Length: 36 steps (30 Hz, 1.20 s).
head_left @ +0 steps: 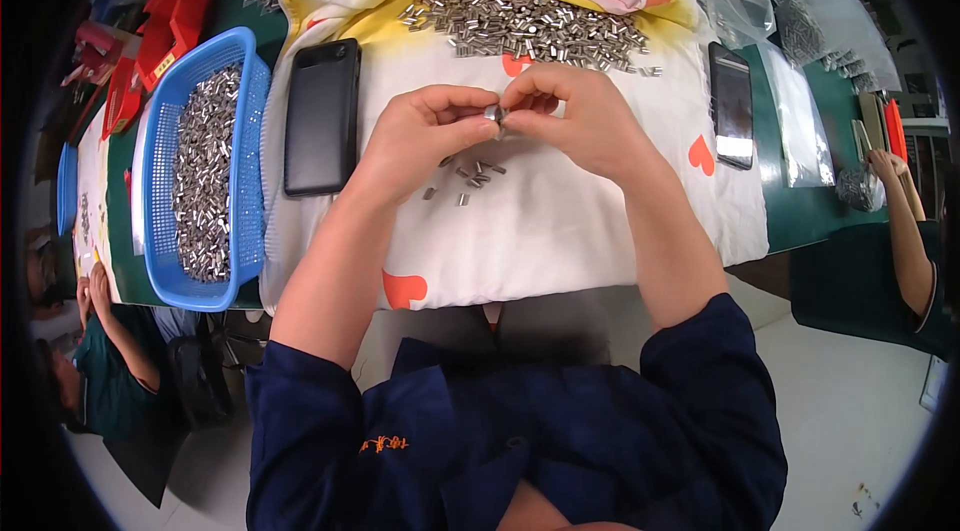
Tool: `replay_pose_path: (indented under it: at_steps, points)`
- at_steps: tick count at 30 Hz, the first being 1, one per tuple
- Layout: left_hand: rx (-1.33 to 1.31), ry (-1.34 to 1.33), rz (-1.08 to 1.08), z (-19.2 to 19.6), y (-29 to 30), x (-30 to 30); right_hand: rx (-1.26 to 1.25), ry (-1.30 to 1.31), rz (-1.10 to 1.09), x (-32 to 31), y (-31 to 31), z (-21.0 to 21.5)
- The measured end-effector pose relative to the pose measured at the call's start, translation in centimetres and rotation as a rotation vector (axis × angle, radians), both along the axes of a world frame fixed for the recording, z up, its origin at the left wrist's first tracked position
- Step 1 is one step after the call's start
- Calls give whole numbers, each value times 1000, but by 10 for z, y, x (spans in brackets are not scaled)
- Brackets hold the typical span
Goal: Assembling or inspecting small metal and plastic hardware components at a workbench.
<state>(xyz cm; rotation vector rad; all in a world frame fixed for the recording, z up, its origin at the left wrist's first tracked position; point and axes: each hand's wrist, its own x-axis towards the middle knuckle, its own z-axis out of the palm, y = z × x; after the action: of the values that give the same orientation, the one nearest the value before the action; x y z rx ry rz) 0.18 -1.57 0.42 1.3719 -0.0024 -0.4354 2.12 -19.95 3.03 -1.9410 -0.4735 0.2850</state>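
Observation:
Above the middle of the white cloth (560, 241), my left hand (425, 131) and my right hand (575, 116) meet fingertip to fingertip. Between them is a small shiny metal piece (494, 113), pinched by thumbs and index fingers; its exact shape is partly hidden. Just below my hands lie several loose metal sleeves (470, 176) on the cloth. A broad heap of similar short metal sleeves (540, 26) spreads at the far side of the cloth, beyond my fingers.
To the left stand a blue plastic basket (250, 171) of metal pieces and a black phone-shaped case (322, 121). A smartphone (732, 101) lies at right, near clear plastic bags (795, 116). Red bins (165, 31) sit far left. Other people work at both sides.

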Motion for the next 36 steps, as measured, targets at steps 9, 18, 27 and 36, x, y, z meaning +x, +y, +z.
replay_pose_path:
  at_steps: [9, 18, 27, 36]
  points:
    - [-159, 25, 30, -1, 1, 3, -445, -277, -193, 14, -28, 1]
    - [-134, 31, 29, -4, 2, 3, -613, -473, -139, 16, -23, -16]
    - [-103, 11, -15, -6, 5, 4, -548, -452, -124, 16, -18, -19]
    - [-120, 13, -24, -6, 4, 4, -522, -473, -82, 18, -13, -23]
